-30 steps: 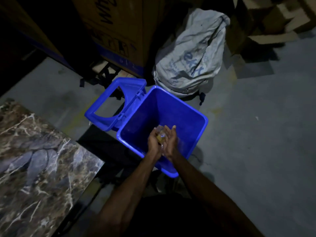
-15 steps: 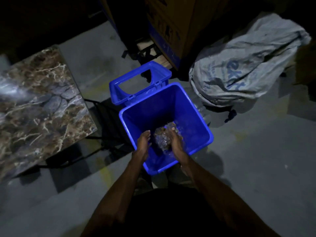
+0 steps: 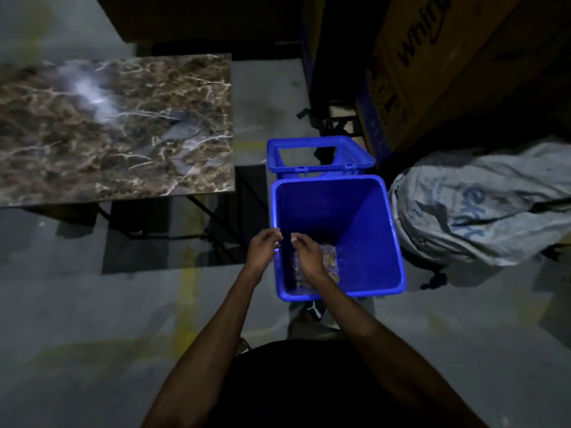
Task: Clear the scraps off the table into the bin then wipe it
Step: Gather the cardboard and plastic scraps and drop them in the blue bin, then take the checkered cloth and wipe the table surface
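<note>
A blue plastic bin [image 3: 383, 230] stands on the floor with its lid frame [image 3: 321, 156] swung back. Scraps [image 3: 330, 261] of clear wrapping and brownish bits lie at the bottom of the bin. My left hand [image 3: 262, 251] hovers over the bin's near left rim, fingers loosely curled, holding nothing. My right hand [image 3: 309, 257] is just inside the bin above the scraps, fingers relaxed and empty. The brown marble-patterned table [image 3: 117, 125] stands to the left, and no scraps are visible on its top.
A grey printed sack [image 3: 482, 208] lies right of the bin. Large cardboard boxes [image 3: 432, 72] stand behind it. The table's dark folding legs [image 3: 204, 211] reach toward the bin. The grey floor carries yellow lines [image 3: 188, 291]. The room is dim.
My hands, cupped together on scraps a second ago, have parted and let them fall into the bin. Both hands have drawn left toward the rim. The view has swung toward the table.
</note>
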